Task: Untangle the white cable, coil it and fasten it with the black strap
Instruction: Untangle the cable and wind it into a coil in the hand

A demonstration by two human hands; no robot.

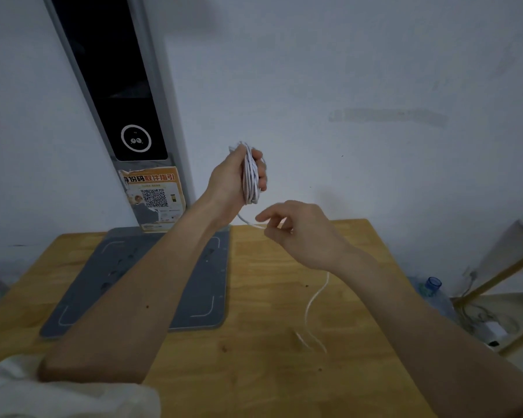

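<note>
A: Head view: over the wooden table (284,312) we are at the coiling step. Our left hand (234,179) is raised and wrapped around the bundle of the white cable (251,176), fingers curled round the loops.

B: And our right hand (299,233) pinches the free strand just below the bundle. The rest trails under that wrist down to the tabletop.

A: The bundle's long axis runs near upright, tipped slightly, top end towards the wall. We judge only 1 short tail is left to wind.

B: Next we should feed that tail round the loops without slackening them. We see no black strap here.
</note>
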